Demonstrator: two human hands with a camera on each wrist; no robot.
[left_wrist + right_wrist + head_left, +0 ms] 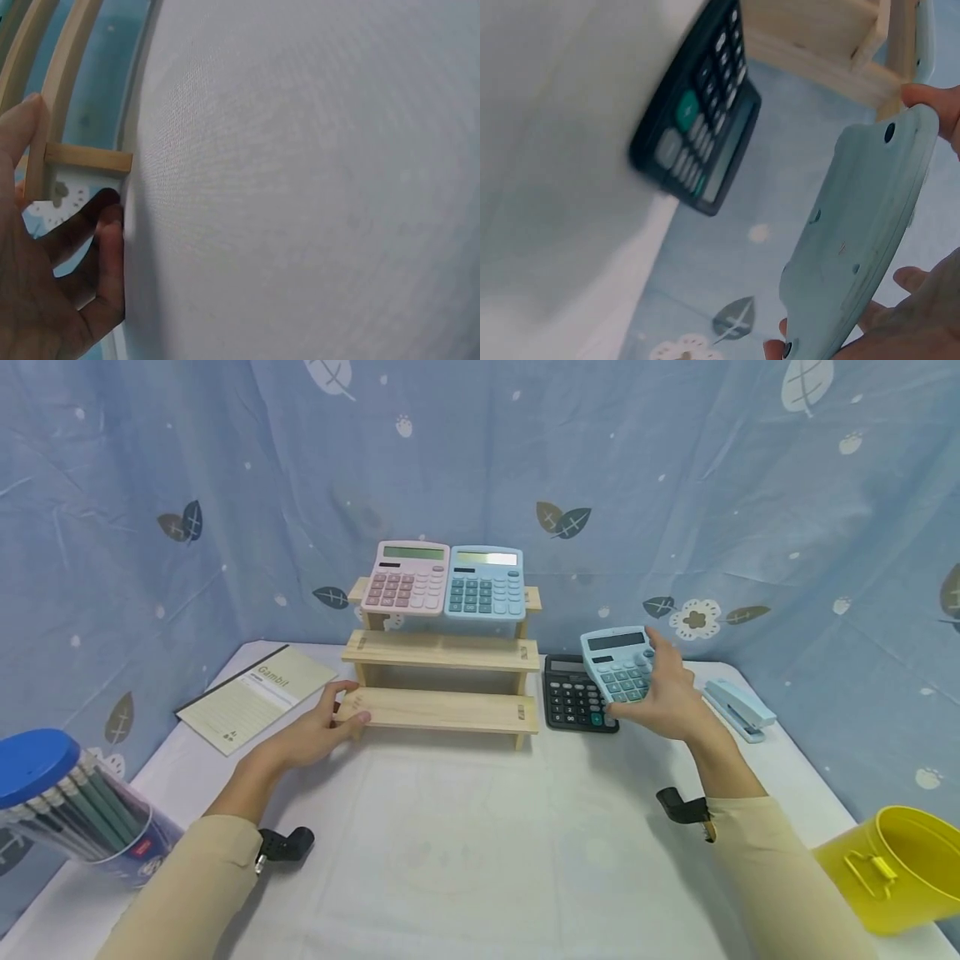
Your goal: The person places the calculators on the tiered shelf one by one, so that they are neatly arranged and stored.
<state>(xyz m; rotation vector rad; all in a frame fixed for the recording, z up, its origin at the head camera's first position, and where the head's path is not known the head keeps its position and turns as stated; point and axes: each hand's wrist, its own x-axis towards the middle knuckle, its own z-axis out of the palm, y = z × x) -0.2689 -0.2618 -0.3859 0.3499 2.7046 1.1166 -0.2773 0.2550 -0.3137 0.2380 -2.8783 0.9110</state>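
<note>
A three-step wooden rack (442,653) stands at the back of the table; a pink calculator (407,577) and a blue calculator (485,581) lean on its top step. My left hand (330,720) grips the left end of the bottom step (52,142), thumb on top. My right hand (667,697) holds a light blue calculator (621,663) lifted and tilted above a black calculator (576,692) that lies flat on the table. The right wrist view shows the held calculator's underside (862,232) and the black calculator (697,142) below.
A notebook (258,695) lies at the back left, a blue stapler (738,708) at the back right. A tub of pencils (71,810) with a blue lid lies at the left edge. A yellow bucket (900,864) stands at the front right. White cloth (465,852) covers the table.
</note>
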